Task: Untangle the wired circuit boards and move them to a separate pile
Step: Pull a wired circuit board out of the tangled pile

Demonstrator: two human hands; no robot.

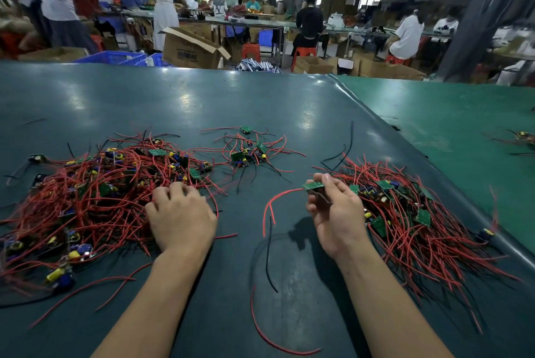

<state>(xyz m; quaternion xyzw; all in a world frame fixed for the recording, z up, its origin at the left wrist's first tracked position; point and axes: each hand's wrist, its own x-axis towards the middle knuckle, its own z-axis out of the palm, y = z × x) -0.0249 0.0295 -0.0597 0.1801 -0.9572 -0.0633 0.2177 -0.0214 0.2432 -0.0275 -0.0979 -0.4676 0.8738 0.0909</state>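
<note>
Circuit board (pixel 313 186) pinched in right hand (pixel 335 212) (wires dangling leftward).

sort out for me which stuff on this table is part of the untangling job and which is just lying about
Part of the job:
- tangled pile, under the left hand
- circuit board with trailing red wire, pinched in the right hand
- sorted pile on the right
- small cluster at the middle

Just lying about:
- cardboard box
- blue crates
- red stools
</note>
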